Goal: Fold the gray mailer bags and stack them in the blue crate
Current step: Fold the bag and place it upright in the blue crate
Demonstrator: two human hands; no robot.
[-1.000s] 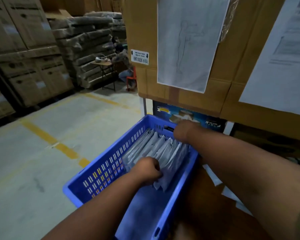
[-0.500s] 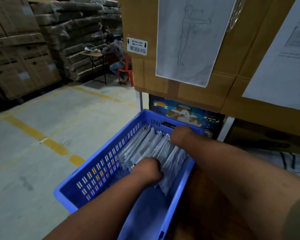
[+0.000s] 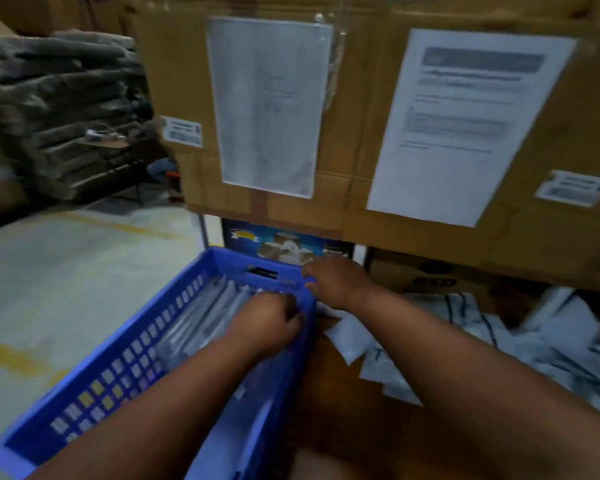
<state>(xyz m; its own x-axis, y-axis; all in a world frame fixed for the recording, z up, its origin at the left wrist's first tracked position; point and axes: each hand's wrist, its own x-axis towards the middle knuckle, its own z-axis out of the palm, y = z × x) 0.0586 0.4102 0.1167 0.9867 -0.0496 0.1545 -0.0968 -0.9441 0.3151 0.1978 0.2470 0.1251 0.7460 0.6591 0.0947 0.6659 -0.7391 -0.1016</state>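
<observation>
The blue crate [image 3: 118, 355] stands at the lower left, holding a row of folded gray mailer bags [image 3: 201, 317] on edge along its far half. My left hand [image 3: 269, 322] is inside the crate with fingers curled onto the near end of that row, by the right wall. Over the crate's far right corner, my right hand [image 3: 333, 278] hovers with relaxed fingers and holds nothing. Unfolded gray mailer bags [image 3: 551, 344] lie in a loose pile on the brown table [image 3: 343, 431] to the right. The frame is motion-blurred.
A wall of large cardboard boxes [image 3: 361, 216] with taped paper sheets [image 3: 269, 105] rises right behind the crate and table. To the left lies concrete floor [image 3: 66, 271] with yellow lines; stacked goods and a seated person are far back left.
The view has swung right, bringing the loose bag pile into sight. My right hand has lifted out of the bag row to the crate's far right corner. My left hand has slid toward the right wall.
</observation>
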